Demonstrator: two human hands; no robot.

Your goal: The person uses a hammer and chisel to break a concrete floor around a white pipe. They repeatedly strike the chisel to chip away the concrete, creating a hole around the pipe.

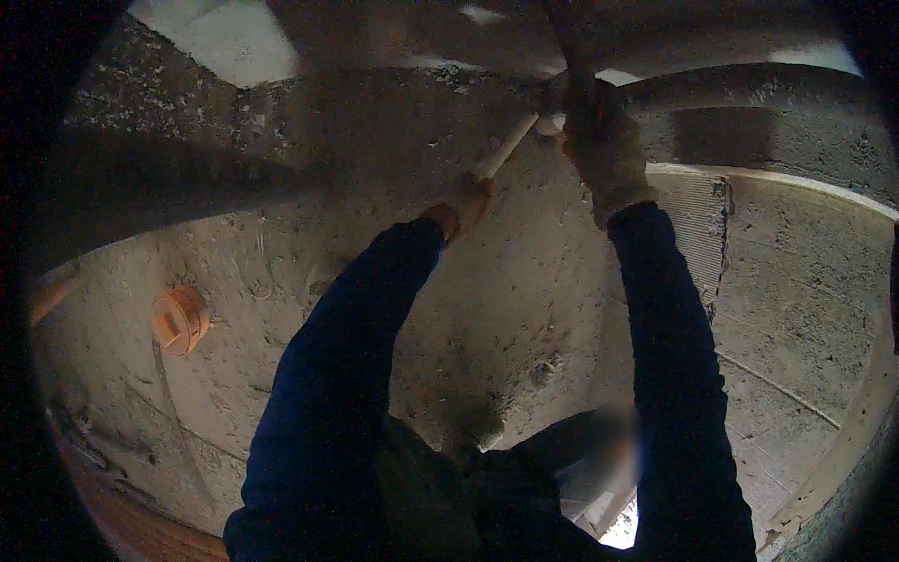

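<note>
My left hand (465, 208) is closed around the lower end of a pale, straight handle (512, 147) that slants up to the right. Its far end meets a small rounded light piece (552, 123) beside my right hand. My right hand (604, 155), raised higher, looks pale-gloved and closed; its fingers are lost in shadow. A dark upright shape (573, 42) rises above it, and I cannot tell whether the hand grips it. Both arms reach forward in dark blue sleeves.
An orange bucket (181, 320) stands at the left on the rough grey ground (487, 318). To the right, a ribbed panel (698, 225) lies beside a pale curved edge (796, 185). A dark beam-like band (169, 192) crosses the left. Reddish material (140, 529) lies at lower left.
</note>
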